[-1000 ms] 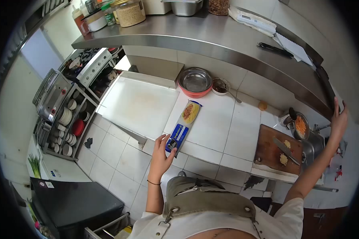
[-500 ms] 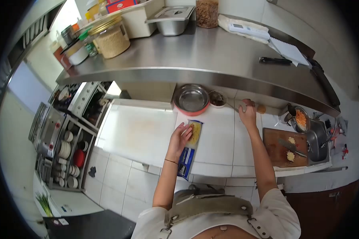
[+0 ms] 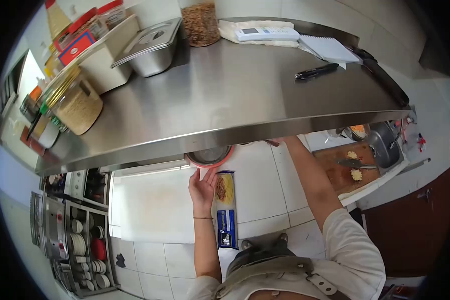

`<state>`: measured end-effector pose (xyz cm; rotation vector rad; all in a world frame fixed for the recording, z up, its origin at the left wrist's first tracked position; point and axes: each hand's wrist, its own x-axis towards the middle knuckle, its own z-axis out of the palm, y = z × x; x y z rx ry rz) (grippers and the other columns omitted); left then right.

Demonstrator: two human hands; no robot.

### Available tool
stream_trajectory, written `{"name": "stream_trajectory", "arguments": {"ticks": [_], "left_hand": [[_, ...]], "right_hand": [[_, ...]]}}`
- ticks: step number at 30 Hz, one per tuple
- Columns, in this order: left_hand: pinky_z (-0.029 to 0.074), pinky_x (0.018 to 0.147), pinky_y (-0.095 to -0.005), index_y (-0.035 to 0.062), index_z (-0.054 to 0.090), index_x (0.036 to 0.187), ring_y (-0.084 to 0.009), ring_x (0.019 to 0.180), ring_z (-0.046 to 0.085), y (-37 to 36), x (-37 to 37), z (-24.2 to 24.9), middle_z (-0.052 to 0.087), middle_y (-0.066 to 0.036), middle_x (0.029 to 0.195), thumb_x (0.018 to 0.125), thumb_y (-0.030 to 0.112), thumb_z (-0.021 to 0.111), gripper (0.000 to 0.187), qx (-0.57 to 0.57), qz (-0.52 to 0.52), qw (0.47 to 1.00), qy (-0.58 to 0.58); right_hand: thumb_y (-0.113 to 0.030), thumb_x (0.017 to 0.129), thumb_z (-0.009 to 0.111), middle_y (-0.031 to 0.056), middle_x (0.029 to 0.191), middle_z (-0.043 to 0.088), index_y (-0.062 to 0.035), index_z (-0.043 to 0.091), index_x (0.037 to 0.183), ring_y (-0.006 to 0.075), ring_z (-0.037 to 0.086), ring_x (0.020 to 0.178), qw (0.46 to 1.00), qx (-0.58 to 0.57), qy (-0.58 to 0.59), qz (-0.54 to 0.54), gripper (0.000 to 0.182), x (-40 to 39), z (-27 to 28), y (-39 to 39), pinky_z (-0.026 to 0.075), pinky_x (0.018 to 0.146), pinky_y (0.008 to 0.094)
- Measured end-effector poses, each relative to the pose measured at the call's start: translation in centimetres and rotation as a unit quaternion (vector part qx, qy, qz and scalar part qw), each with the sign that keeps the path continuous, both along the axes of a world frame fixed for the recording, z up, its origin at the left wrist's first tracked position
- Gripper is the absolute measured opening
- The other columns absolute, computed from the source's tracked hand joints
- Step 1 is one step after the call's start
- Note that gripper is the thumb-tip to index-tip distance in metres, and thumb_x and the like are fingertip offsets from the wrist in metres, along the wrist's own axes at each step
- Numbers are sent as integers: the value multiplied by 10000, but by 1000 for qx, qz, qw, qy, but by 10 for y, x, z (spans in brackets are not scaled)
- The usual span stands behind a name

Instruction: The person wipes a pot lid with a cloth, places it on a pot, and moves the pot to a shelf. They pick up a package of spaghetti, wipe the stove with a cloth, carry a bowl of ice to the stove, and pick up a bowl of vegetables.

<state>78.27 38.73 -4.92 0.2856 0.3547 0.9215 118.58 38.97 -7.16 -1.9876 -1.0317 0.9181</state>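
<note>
My left hand is open with its palm up and fingers spread, holding nothing. Its fingertips reach right to the lower rim of a red bowl with a metal bowl nested inside. Beside this hand lies a blue and yellow pasta packet on the white counter. My right hand extends beneath the steel shelf, whose front edge covers most of it. The fingers there are hidden, so I cannot tell what they hold.
Above the counter runs a steel shelf with jars, a lidded steel container, a notepad and a black pen. On the right, a wooden cutting board bears a knife and chopped piles beside a sink.
My view has shifted, so the shelf covers more of the counter. My left hand has moved from over the packet to the red bowl's rim. My right hand has gone mostly behind the shelf edge.
</note>
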Motion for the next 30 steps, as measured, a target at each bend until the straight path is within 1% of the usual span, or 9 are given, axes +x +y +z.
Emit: {"name": "stream_trajectory", "arguments": {"ticks": [3, 5, 7, 14, 18, 20, 21, 23, 30], "left_hand": [[382, 939, -353, 62, 370, 1258, -289, 1154, 435, -22, -16, 3, 403, -235, 1265, 863, 275, 466, 459, 31, 43, 995, 85], [367, 943, -342, 58, 327, 1316, -254, 1164, 427, -43, -36, 13, 415, -177, 1282, 871, 282, 455, 515, 53, 34, 993, 102], [351, 944, -340, 54, 343, 1309, -235, 1162, 425, -65, -54, 17, 425, -146, 1282, 871, 302, 448, 514, 116, 65, 966, 221], [348, 930, -342, 51, 407, 1244, -194, 1065, 468, -123, -102, -5, 481, -95, 1203, 863, 316, 441, 466, 76, 76, 931, 348], [375, 881, -330, 44, 440, 1191, -180, 1020, 490, -131, -99, 4, 521, -71, 1133, 868, 225, 434, 370, 59, 102, 922, 370], [377, 876, -322, 41, 443, 1186, -178, 1016, 492, -129, -90, 11, 521, -73, 1131, 870, 208, 434, 357, 81, 99, 918, 377], [380, 871, -314, 38, 445, 1180, -176, 1013, 494, -128, -84, 14, 521, -76, 1129, 872, 191, 434, 344, 100, 100, 915, 379], [391, 856, -293, 32, 460, 1160, -172, 996, 507, -128, -68, 27, 530, -79, 1113, 869, 180, 457, 326, 122, 83, 917, 372], [397, 841, -261, 43, 502, 1117, -143, 955, 528, -142, 0, 27, 561, -65, 1072, 873, 159, 463, 273, 225, -88, 901, 360]], "right_hand": [[-227, 786, 526, 141, 1041, 591, -43, 577, 982, 326, 544, 943, 966, 79, -223, -107, 274, 26, -17, -11, 445, 778, 395], [-225, 785, 527, 141, 1038, 591, -44, 579, 976, 327, 542, 944, 912, 149, -339, -176, 269, 40, -36, -23, 446, 774, 397], [-223, 783, 528, 142, 1035, 590, -44, 580, 970, 328, 540, 945, 852, 208, -427, -218, 264, 59, -62, -38, 447, 770, 399], [-216, 778, 532, 143, 1025, 589, -47, 584, 949, 331, 534, 950, 784, 283, -526, -168, 246, 135, -142, -69, 452, 756, 406], [-171, 750, 560, 176, 989, 573, -47, 549, 942, 336, 517, 968, 796, 211, -551, -132, 229, 67, -72, -88, 449, 747, 428], [-131, 726, 578, 202, 949, 569, -53, 521, 940, 352, 515, 962, 902, 55, -413, -109, 235, 28, -44, -95, 447, 750, 443], [-114, 724, 577, 205, 951, 544, -69, 506, 955, 378, 509, 928, 921, 35, -370, -121, 246, -7, -16, -108, 444, 757, 462], [-156, 731, 602, 189, 979, 474, -129, 449, 1053, 377, 513, 851, 916, 64, -369, -145, 357, -41, -22, -129, 460, 716, 461], [-265, 852, 515, 239, 1007, 461, -79, 377, 1154, 403, 549, 811, 956, 33, -267, -115, 381, -132, -14, -232, 476, 681, 447]]}}
